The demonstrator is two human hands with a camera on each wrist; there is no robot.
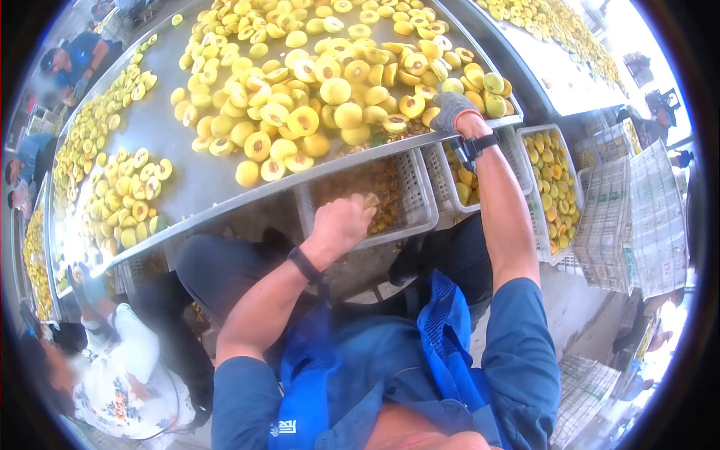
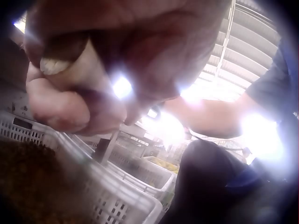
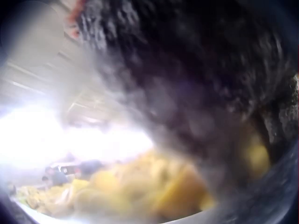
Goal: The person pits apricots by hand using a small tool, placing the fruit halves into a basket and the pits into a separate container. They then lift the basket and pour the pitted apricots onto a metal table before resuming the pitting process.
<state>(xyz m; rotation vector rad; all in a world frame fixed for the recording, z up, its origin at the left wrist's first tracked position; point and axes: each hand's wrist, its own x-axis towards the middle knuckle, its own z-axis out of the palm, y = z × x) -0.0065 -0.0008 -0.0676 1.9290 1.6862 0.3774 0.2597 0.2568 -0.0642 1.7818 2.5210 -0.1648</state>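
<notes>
My bare left hand (image 1: pixel 343 223) is curled around a short tan rod-like piece with a pale end (image 2: pixel 55 65), above a white crate (image 1: pixel 424 187) of brown pits or scraps. Most of that piece is hidden by the fingers. My right hand (image 1: pixel 454 111), in a grey knit glove, reaches over the metal table's edge into yellow apricots. Whole apricots (image 1: pixel 493 82) lie just beyond it, and many halved apricots (image 1: pixel 303 120) spread to its left. A blurred yellow fruit (image 3: pixel 257 158) shows between the gloved fingers and thumb; I cannot tell whether they grip it.
The metal table's raised rim (image 1: pixel 300 178) runs between my body and the fruit. More crates of apricots (image 1: pixel 553 191) stand to the right, near stacked white crates (image 1: pixel 660 225). Another person in a floral white top (image 1: pixel 124 375) sits at the left.
</notes>
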